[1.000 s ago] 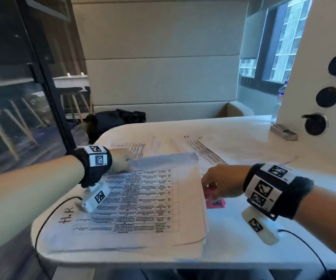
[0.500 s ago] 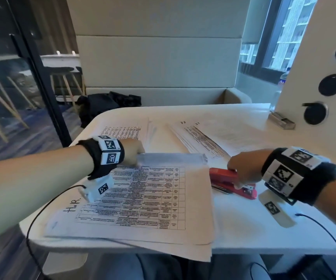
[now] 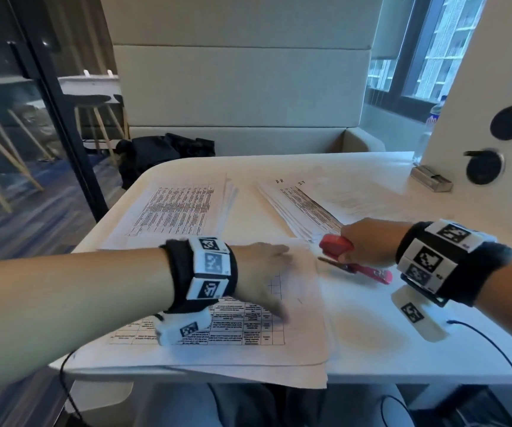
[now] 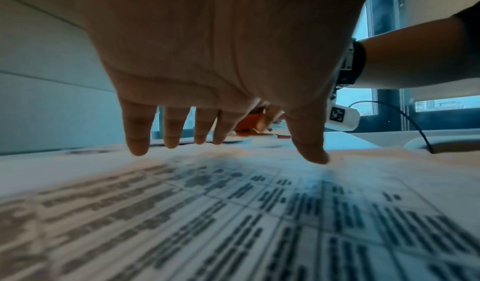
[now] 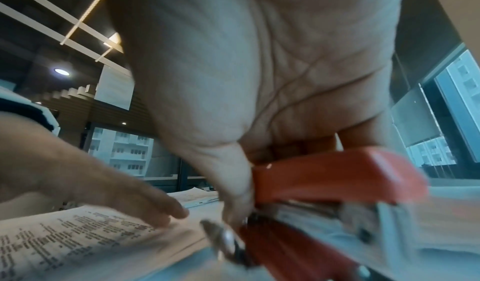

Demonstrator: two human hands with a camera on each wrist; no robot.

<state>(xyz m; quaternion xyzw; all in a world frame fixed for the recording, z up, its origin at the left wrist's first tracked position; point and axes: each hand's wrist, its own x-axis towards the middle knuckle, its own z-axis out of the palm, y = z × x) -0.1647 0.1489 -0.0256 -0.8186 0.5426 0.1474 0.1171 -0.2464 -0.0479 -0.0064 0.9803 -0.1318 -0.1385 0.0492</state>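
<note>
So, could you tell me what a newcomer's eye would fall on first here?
On the white table, the red stapler gripped by the right hand stands out most, its mouth gaping toward the near stack of printed sheets. The left hand spreads its fingers over that stack's far corner. Two more paper stacks lie further back.

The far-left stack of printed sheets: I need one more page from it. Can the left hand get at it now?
Probably yes. The left hand is open and empty over the near stack; the far-left stack sits just beyond it, nothing between them.
</note>
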